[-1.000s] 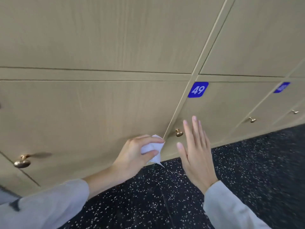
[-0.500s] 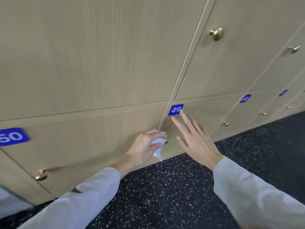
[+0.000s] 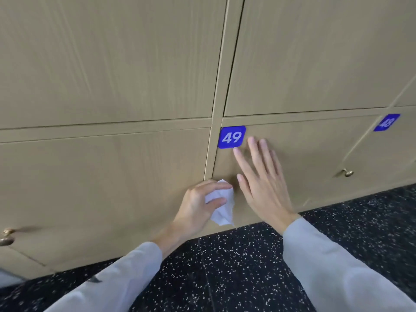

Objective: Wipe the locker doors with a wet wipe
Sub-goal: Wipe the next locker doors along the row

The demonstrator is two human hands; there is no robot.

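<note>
Tan wooden locker doors fill the view. My left hand (image 3: 198,204) grips a crumpled white wet wipe (image 3: 221,204) at the lower left corner of the bottom-row locker door (image 3: 315,154) marked by a blue tag 49 (image 3: 231,137). My right hand (image 3: 261,183) is spread with straight fingers against that same door, its fingertips just below and right of the tag. The door's knob is hidden behind my hands.
A brass knob (image 3: 347,172) sits on the neighbouring door under blue tag 48 (image 3: 386,123). Another brass knob (image 3: 6,237) shows at the far left edge. Black speckled floor (image 3: 236,266) runs along the lockers' base.
The view has swung and closed in on door 49. My right hand has risen toward the tag and spread its fingers. My left hand keeps the wipe near the door's left edge.
</note>
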